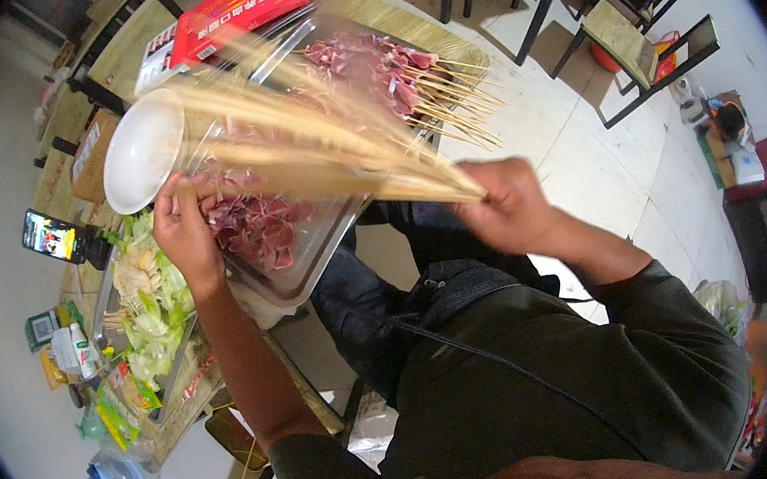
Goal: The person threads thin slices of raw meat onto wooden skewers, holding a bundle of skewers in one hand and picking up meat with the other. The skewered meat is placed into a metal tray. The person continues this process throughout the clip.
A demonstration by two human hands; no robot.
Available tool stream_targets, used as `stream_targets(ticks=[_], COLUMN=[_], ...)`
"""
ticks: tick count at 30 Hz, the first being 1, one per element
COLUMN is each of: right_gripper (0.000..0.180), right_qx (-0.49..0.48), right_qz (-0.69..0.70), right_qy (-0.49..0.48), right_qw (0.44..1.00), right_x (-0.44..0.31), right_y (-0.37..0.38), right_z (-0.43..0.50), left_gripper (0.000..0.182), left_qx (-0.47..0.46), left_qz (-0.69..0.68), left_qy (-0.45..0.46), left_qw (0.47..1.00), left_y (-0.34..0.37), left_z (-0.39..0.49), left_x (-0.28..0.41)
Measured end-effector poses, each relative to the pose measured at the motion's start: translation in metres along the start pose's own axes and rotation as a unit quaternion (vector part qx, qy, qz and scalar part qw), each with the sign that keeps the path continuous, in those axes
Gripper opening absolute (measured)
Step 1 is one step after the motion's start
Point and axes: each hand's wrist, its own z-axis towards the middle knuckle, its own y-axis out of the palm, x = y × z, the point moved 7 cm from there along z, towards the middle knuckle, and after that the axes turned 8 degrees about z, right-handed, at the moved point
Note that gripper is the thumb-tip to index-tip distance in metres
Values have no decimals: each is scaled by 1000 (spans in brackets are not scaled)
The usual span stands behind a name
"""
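Observation:
My right hand [507, 204] grips a bunch of bamboo skewers [373, 148] by their gathered ends; the bunch fans out towards the upper left and is blurred. My left hand [186, 219] is raised at the bunch's far side, touching the rim of a white bowl [145, 149]; whether it also holds skewers is unclear. Below the skewers, pieces of raw red meat [262, 235] lie in a metal tray [296, 281]. Behind them, skewered meat [377, 63] is piled with its bare sticks pointing right.
At left stands a tray of leafy vegetables [155, 322], near a phone on a holder [53, 236] and a cardboard box [94, 159]. A red box [237, 15] lies at the back. Stools [630, 41] and a dark table stand at upper right on a tiled floor [602, 165].

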Motion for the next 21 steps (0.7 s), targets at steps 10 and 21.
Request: stream_targets(ticks=[10,21], right_gripper=[13,23], right_qx=[121,-25], right_qz=[-251,523], right_qy=[109,368], right_qw=[954,769], right_x=[37,20], right_y=[-75,66], right_z=[26,-94], left_gripper=[23,20], left_qx=[-85,17], left_qz=[8,42], left_qy=[-33,-82], left_qw=[996,996], left_y=[-35,-179], left_z=[-27,-43], left_x=[39,48])
